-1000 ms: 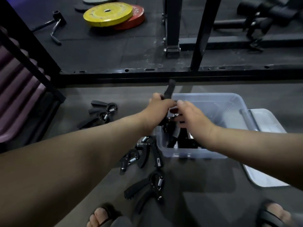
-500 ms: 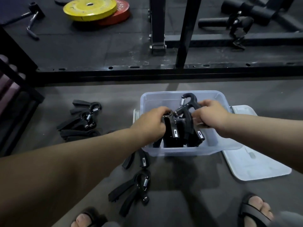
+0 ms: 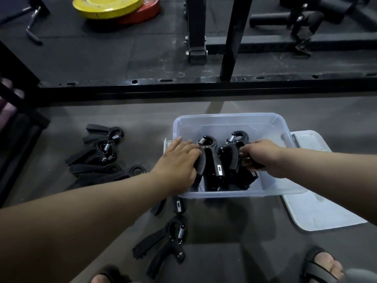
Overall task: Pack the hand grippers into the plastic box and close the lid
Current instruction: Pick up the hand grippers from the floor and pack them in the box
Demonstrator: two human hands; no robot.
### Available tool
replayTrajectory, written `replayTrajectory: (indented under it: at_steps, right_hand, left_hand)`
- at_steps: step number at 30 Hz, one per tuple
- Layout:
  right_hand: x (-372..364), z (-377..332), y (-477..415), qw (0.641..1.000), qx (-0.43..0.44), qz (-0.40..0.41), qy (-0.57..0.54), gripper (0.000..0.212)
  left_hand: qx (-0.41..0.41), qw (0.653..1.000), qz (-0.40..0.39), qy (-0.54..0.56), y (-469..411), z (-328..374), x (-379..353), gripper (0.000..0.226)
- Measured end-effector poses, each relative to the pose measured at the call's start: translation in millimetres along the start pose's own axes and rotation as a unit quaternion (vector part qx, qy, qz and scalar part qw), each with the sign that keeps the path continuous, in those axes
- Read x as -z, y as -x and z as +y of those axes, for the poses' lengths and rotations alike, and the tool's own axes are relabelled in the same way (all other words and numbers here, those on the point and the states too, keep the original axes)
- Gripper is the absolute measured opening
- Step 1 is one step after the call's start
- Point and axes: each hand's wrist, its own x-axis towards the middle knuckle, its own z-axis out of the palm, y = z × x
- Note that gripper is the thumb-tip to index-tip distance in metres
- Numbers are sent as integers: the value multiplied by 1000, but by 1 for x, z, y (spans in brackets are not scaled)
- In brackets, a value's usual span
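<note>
A person stood over a grey gym floor (image 3: 234, 237), sandalled toes at the bottom edge. Behind lay black rubber matting with a black steel rack (image 3: 195, 27), a yellow plate (image 3: 107, 6) lying on a red plate (image 3: 142, 13), and a metal handle (image 3: 33, 27). A clear plastic box (image 3: 224, 121), rectangular with rounded corners, sat on the floor in front of the feet. Its pale lid (image 3: 318, 209) lay flat on the floor, tucked partly under the box's right side. Several black grippers (image 3: 216, 160), hooked at the top with small steel springs, stood upright inside the box. More of them were heaped (image 3: 98, 158) on the floor to the left, one pair (image 3: 163, 244) lay loose near the left foot, and another (image 3: 177, 204) showed beside the box's front left corner under the left forearm. The left hand (image 3: 175, 164) reached over the box's left wall, fingers loosely curled against one gripper's handle; whether it truly gripped could not be told. The right hand (image 3: 261, 157) was closed around a handle of the right-hand grippers.
</note>
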Motion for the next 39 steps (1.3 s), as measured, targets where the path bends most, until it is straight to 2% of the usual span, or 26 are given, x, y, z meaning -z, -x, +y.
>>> replayTrajectory:
  at_steps: [7, 13, 16, 18, 26, 34, 39]
  right_hand:
    - [2, 8, -14, 983, 19, 66, 168, 15]
    - [4, 4, -6, 954, 65, 24, 292, 10]
    - [3, 2, -5, 949, 77, 30, 304, 12]
    - [2, 3, -7, 946, 84, 39, 309, 4]
    - [0, 5, -13, 932, 81, 27, 352, 24]
    - [0, 11, -20, 916, 83, 34, 390, 28]
    - [-9, 10, -23, 927, 48, 36, 371, 43]
  left_hand:
    - [0, 999, 35, 27, 2, 1, 1, 52]
    - [5, 999, 37, 36, 2, 1, -1, 51]
    - [3, 999, 38, 38, 2, 1, -1, 51]
    - [2, 999, 36, 35, 2, 1, -1, 51]
    - [2, 999, 31, 31, 1, 1, -2, 50]
    - [6, 999, 31, 36, 2, 2, -1, 51]
    - [5, 999, 27, 42, 1, 2, -1, 52]
